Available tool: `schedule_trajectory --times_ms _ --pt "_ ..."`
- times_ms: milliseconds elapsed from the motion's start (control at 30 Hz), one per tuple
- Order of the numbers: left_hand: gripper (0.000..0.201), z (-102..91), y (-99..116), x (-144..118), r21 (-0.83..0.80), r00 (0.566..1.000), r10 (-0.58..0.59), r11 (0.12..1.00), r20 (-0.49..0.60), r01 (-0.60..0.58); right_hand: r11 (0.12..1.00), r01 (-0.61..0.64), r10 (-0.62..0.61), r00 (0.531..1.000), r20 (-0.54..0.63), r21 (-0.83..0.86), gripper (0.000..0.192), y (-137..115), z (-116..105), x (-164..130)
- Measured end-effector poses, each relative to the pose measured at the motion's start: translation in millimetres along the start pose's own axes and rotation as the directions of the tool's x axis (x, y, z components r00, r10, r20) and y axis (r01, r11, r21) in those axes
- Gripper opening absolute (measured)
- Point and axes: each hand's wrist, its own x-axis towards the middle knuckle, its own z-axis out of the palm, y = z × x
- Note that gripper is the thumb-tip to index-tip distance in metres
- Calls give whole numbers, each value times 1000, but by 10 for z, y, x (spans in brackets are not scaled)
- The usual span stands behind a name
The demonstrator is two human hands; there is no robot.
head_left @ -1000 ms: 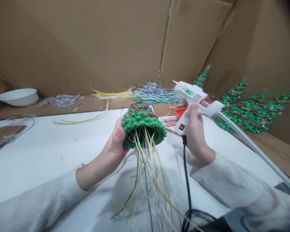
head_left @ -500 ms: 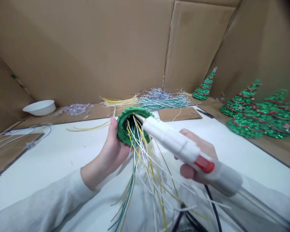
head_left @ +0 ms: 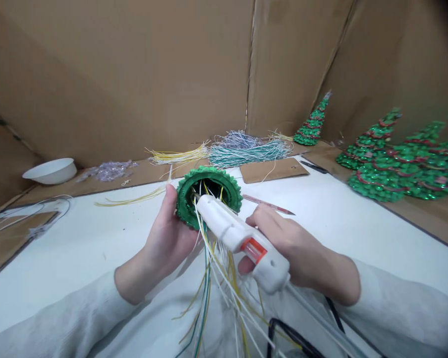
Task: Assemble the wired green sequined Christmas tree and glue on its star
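My left hand (head_left: 171, 238) grips a small green Christmas tree (head_left: 229, 189) by its side, with the hollow base turned toward me. White, yellow and green wires (head_left: 205, 278) hang out of that opening and trail down in front of me. Wrapped in my right hand (head_left: 280, 233) is a white glue gun (head_left: 224, 223) with a red-orange window and a clear glue stick (head_left: 321, 313) at its rear. Its nozzle reaches into the left part of the hollow base, among the wires. The tree's upper part is hidden behind the base.
Bundles of yellow wires (head_left: 179, 155) and green wires (head_left: 250, 153) lie at the back. Finished-looking trees (head_left: 388, 169) stand at the right. A white bowl (head_left: 50, 171), clear plastic bits (head_left: 110, 170), a cardboard piece (head_left: 274, 170), a knife (head_left: 313, 166) and a black cord (head_left: 291, 338) are around.
The glue gun has swung left and steeper, its nozzle shifting from the top rim to the left inside of the base. A pencil-like stick behind the hands has come into view.
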Motion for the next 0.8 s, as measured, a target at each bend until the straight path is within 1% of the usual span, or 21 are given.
schedule_trajectory --times_ms 133,233,400,500,600,800 --pt "57 34 -17 -29 18 999 -41 999 -18 41 998 -25 26 1000 9 -59 12 -5 52 -18" --pt "55 35 -35 -50 41 999 -35 999 4 34 994 -47 49 999 22 -95 11 -9 75 -32" --pt "54 46 -46 -57 96 1000 -22 995 5 21 987 -48 51 999 12 -151 5 -14 75 -40" --pt "55 61 -42 -58 106 1000 -31 994 0 31 984 -40 41 999 2 -172 10 -20 72 -44" --pt "54 66 -40 -65 96 999 -32 995 -18 33 981 -36 36 999 -6 -189 10 -26 75 -47" --pt "50 66 -37 -85 13 997 -38 999 -66 39 983 -46 48 999 7 -178 7 -38 64 -44"
